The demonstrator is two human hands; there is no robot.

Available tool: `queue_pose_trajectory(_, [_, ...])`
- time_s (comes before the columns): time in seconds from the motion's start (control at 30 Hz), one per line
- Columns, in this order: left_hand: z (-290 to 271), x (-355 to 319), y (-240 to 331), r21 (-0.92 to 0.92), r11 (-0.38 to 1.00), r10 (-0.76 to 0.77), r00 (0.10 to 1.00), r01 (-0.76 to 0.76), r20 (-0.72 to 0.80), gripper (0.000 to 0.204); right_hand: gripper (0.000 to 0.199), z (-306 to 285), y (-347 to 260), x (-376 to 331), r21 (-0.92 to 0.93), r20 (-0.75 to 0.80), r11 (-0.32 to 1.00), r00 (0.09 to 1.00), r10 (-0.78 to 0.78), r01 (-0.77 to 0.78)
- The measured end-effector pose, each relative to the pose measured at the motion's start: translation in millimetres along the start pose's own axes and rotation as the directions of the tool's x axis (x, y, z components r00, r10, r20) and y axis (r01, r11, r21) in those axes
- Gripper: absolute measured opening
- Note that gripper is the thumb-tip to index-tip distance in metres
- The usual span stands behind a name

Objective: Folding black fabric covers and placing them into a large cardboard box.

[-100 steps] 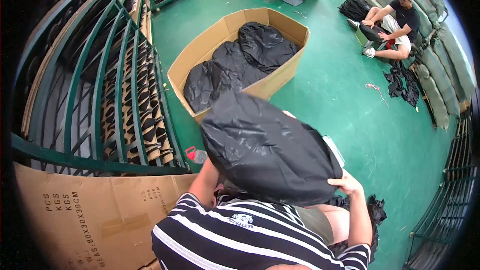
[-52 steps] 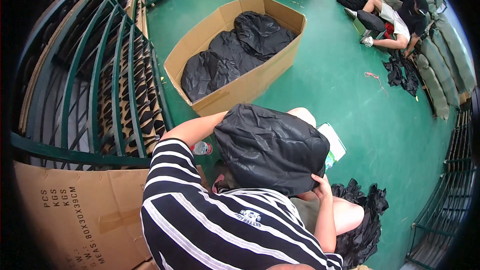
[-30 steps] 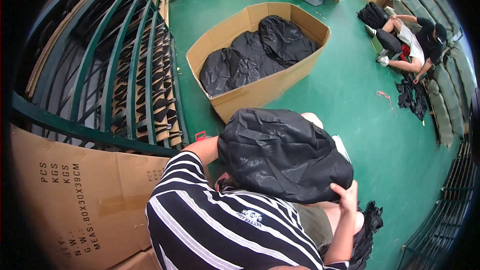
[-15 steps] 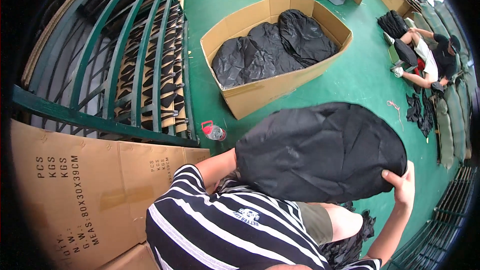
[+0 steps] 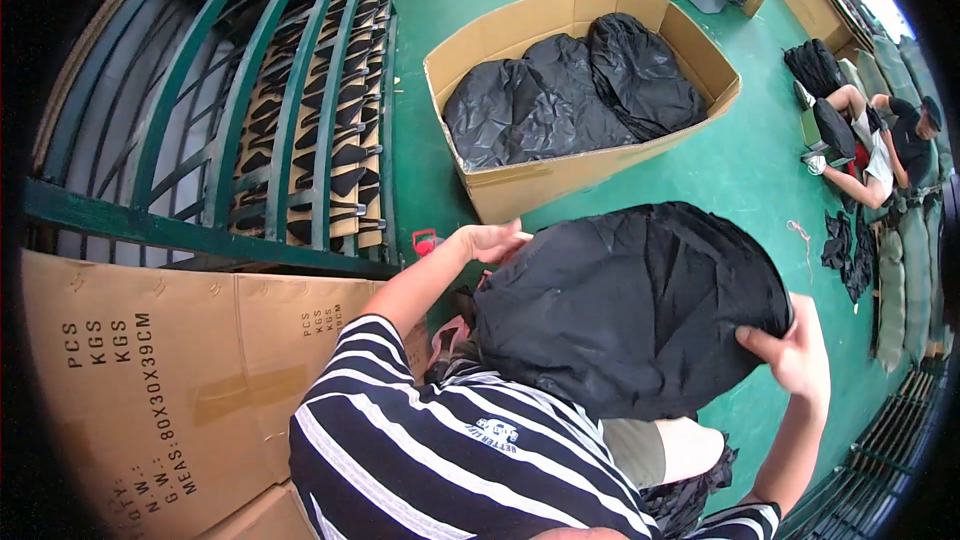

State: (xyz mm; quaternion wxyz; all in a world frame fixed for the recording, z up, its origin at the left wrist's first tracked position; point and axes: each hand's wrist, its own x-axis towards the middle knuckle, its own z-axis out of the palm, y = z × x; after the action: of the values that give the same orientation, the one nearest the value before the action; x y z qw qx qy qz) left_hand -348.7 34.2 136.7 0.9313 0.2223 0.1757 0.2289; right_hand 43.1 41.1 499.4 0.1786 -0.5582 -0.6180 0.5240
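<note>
A wide, rounded piece of black fabric [image 5: 620,310] hangs spread out in front of my torso, creased across its face. My right hand [image 5: 795,350] grips its right edge, the thumb on the near face and the fingers behind. At the upper left edge of the cloth is my left hand [image 5: 492,242], fingers stretched toward it; whether the fingertips touch it I cannot tell. Beyond the cloth stands an open cardboard box [image 5: 590,172] filled with bulging black bundles [image 5: 560,100]. More crumpled black fabric [image 5: 690,495] lies low beside my leg.
On my left are a green metal rack [image 5: 180,230] and a large cardboard carton [image 5: 200,370]. A red-handled bottle [image 5: 425,242] is on the floor by the rack. Far right, another person [image 5: 880,155] sits against stacked greenish sacks [image 5: 890,290]; black scraps [image 5: 848,255] lie nearby.
My left hand has come out from behind the fabric to its upper left edge. The cloth has shifted slightly, with my right hand still gripping its right side.
</note>
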Motion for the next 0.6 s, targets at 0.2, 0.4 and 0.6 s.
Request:
queue_pose_trajectory(0.2, [51,4,9,0.197,0.976,-0.068,0.992,0.088,-0.109,0.09,0.029,-24,40,50,-0.002,0.043,0.999,0.998,0.039,-0.039])
queue_pose_trajectory(0.4, [81,21,-2,0.021,1.0,-0.012,0.954,0.02,-0.298,0.073,0.038,-23,60,87,-0.032,-0.038,0.989,0.989,0.144,-0.145])
queue_pose_trajectory(0.6, [136,17,40,0.081,0.986,0.163,0.922,-0.144,-0.35,0.067,0.043,-78,-4,109,-0.195,-0.098,0.981,0.995,-0.028,0.008])
